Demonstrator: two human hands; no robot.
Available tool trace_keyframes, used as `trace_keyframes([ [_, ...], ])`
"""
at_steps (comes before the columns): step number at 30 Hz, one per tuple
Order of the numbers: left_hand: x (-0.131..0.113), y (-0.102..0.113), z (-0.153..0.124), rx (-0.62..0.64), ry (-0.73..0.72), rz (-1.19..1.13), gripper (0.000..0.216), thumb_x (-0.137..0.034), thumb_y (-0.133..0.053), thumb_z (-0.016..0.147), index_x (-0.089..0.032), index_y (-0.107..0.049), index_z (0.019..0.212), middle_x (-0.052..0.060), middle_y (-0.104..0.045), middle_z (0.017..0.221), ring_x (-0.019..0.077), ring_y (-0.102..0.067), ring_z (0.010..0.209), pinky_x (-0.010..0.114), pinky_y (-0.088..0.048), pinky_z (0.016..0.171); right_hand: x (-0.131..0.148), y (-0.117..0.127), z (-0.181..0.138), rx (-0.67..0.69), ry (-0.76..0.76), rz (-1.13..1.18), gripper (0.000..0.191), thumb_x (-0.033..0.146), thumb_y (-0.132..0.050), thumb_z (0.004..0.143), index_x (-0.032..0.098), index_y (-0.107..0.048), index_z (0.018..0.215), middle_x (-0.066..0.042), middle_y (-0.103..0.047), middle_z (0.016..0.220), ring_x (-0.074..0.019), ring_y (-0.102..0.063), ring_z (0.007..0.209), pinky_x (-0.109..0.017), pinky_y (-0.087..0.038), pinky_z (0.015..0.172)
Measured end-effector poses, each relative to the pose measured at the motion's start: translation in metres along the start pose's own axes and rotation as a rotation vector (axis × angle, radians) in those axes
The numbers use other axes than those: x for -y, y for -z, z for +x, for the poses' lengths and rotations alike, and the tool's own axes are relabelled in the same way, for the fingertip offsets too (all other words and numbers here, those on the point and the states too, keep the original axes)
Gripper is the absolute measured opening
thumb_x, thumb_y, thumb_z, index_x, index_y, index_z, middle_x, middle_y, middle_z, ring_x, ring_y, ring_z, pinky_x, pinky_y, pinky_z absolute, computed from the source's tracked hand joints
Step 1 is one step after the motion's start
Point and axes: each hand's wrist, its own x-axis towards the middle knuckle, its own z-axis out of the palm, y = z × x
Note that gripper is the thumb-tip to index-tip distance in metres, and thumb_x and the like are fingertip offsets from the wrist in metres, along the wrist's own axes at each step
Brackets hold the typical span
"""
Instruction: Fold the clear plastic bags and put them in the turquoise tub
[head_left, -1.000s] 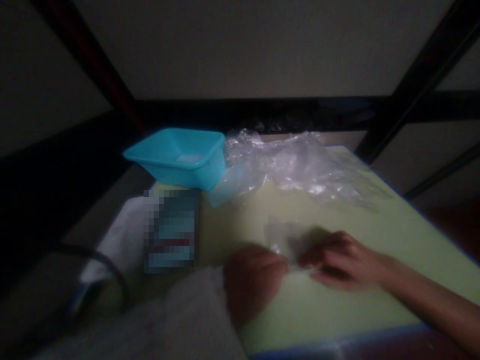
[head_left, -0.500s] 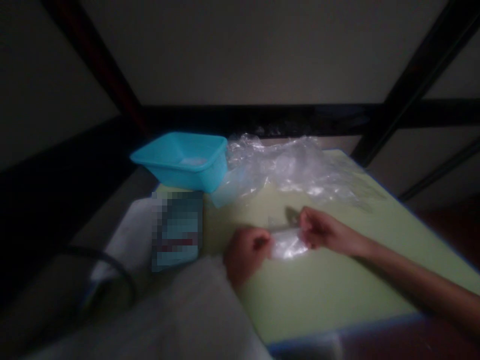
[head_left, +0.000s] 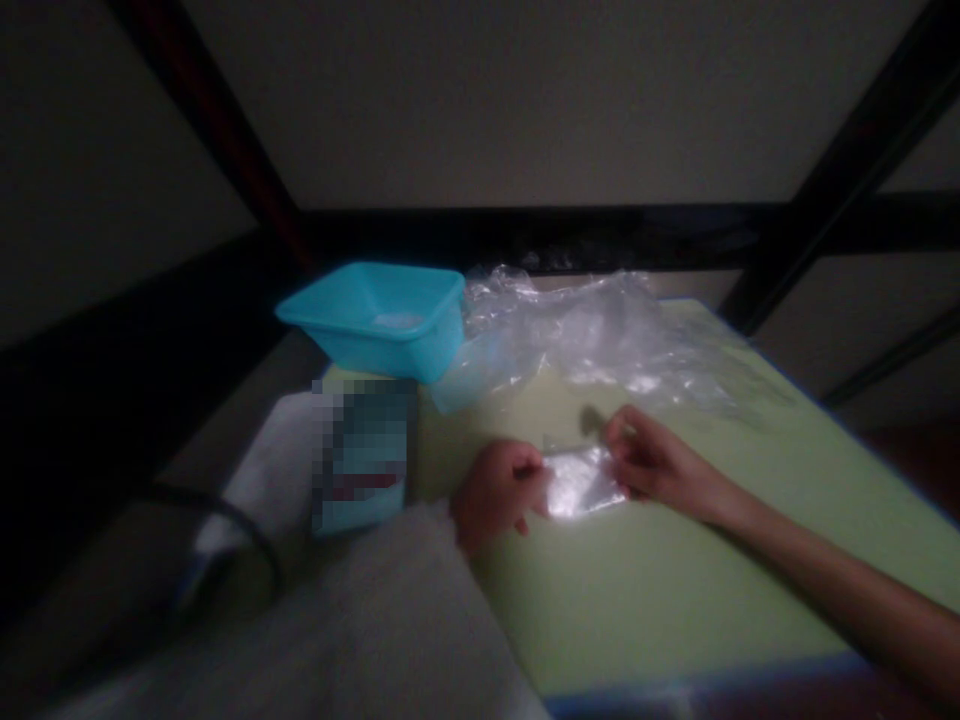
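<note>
A small clear plastic bag (head_left: pixel 581 483) is stretched between my two hands just above the pale green mat (head_left: pixel 675 580). My left hand (head_left: pixel 495 490) pinches the bag's left edge, its fingers curled. My right hand (head_left: pixel 652 462) pinches the right edge with thumb and fingers closed. A heap of crumpled clear plastic bags (head_left: pixel 592 335) lies behind my hands at the far side of the mat. My left sleeve is light grey and covers the arm.
A turquoise plastic tub (head_left: pixel 379 318) stands at the mat's far left corner. A blurred-out box (head_left: pixel 364 455) sits beside it on white cloth. Dark frame bars (head_left: pixel 817 170) run behind and at the right. The scene is dim.
Both hands went from blurred motion low on the mat to holding the small bag taut by its two edges. The view has shifted slightly left.
</note>
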Motion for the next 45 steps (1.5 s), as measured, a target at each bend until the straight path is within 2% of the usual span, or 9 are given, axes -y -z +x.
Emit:
trace_keyframes([
  [9,-0.002,0.001,-0.004,-0.022,0.001,-0.008,0.008,-0.022,-0.054,0.074,-0.015,-0.051,0.071,-0.002,-0.059,0.059,0.016,-0.067,0.053,0.012,-0.036,0.029,0.006,-0.003,0.0,-0.052,-0.011,-0.01,0.032,0.031,-0.063,0.072,0.023,-0.034,0.084,0.012,-0.047,0.05,-0.0057,-0.043,0.041,-0.018,-0.03,0.039],
  [20,-0.004,0.006,-0.009,-0.041,-0.034,-0.009,0.02,-0.02,-0.068,0.059,-0.015,-0.051,0.069,-0.001,-0.058,0.077,0.0126,-0.064,0.054,0.013,-0.038,0.029,0.005,-0.003,0.002,-0.073,-0.036,-0.055,0.029,0.028,-0.059,0.071,0.022,-0.034,0.086,0.01,-0.051,0.049,-0.0057,-0.04,0.037,-0.016,-0.028,0.035],
  [25,-0.001,0.006,-0.005,-0.051,-0.029,-0.033,0.031,-0.02,-0.071,0.055,-0.017,-0.049,0.077,-0.005,-0.055,0.068,0.0114,-0.06,0.049,0.013,-0.037,0.028,0.006,-0.002,0.002,-0.08,-0.029,-0.098,0.029,0.029,-0.058,0.073,0.022,-0.035,0.087,0.009,-0.053,0.051,-0.0084,-0.046,0.037,-0.017,-0.03,0.034],
  [28,0.0,0.007,-0.005,-0.059,-0.029,-0.047,0.036,-0.019,-0.071,0.055,-0.018,-0.048,0.082,-0.007,-0.054,0.067,0.0109,-0.059,0.048,0.012,-0.036,0.028,0.011,0.002,-0.004,-0.241,0.15,-0.312,0.019,0.031,-0.054,0.08,0.022,-0.039,0.086,0.005,-0.055,0.056,-0.0109,-0.051,0.044,-0.02,-0.036,0.038],
  [31,-0.001,0.006,-0.005,-0.063,-0.023,-0.056,0.038,-0.018,-0.072,0.055,-0.018,-0.048,0.086,-0.007,-0.054,0.067,0.0109,-0.059,0.048,0.012,-0.035,0.027,0.015,0.002,-0.015,-0.398,0.469,-0.742,0.01,0.025,-0.048,0.089,0.019,-0.047,0.08,0.001,-0.056,0.061,-0.0109,-0.051,0.048,-0.023,-0.04,0.045],
  [34,-0.001,0.005,-0.005,-0.069,-0.025,-0.059,0.039,-0.016,-0.071,0.055,-0.018,-0.048,0.087,-0.007,-0.053,0.067,0.0106,-0.059,0.048,0.012,-0.034,0.027,0.015,-0.007,-0.025,-0.262,0.7,-1.015,0.017,0.024,-0.043,0.093,0.015,-0.056,0.085,-0.006,-0.063,0.073,-0.0163,-0.06,0.063,-0.028,-0.049,0.055],
  [36,-0.001,0.004,-0.003,-0.075,-0.028,-0.061,0.039,-0.017,-0.071,0.055,-0.019,-0.048,0.087,-0.007,-0.052,0.067,0.0109,-0.059,0.048,0.012,-0.034,0.026,0.012,-0.016,-0.028,-0.16,0.747,-1.105,0.023,0.027,-0.044,0.094,0.011,-0.06,0.097,-0.012,-0.068,0.091,-0.0216,-0.064,0.081,-0.034,-0.055,0.07],
  [39,-0.001,0.004,-0.001,-0.08,-0.031,-0.064,0.038,-0.019,-0.071,0.056,-0.018,-0.048,0.086,-0.007,-0.052,0.068,0.0112,-0.059,0.048,0.012,-0.034,0.026,0.008,-0.026,-0.028,-0.079,0.768,-1.178,0.033,0.03,-0.044,0.094,0.006,-0.059,0.111,-0.016,-0.065,0.115,-0.0261,-0.062,0.104,-0.04,-0.053,0.089],
  [45,-0.001,0.005,-0.002,-0.084,-0.031,-0.038,0.029,-0.018,-0.072,0.055,-0.017,-0.05,0.074,-0.003,-0.056,0.074,0.0071,-0.054,0.046,0.012,-0.032,0.027,0.004,-0.024,-0.027,-0.085,0.788,-1.245,0.037,0.029,-0.044,0.094,0.004,-0.061,0.114,-0.017,-0.065,0.117,-0.0273,-0.063,0.105,-0.041,-0.054,0.088],
])
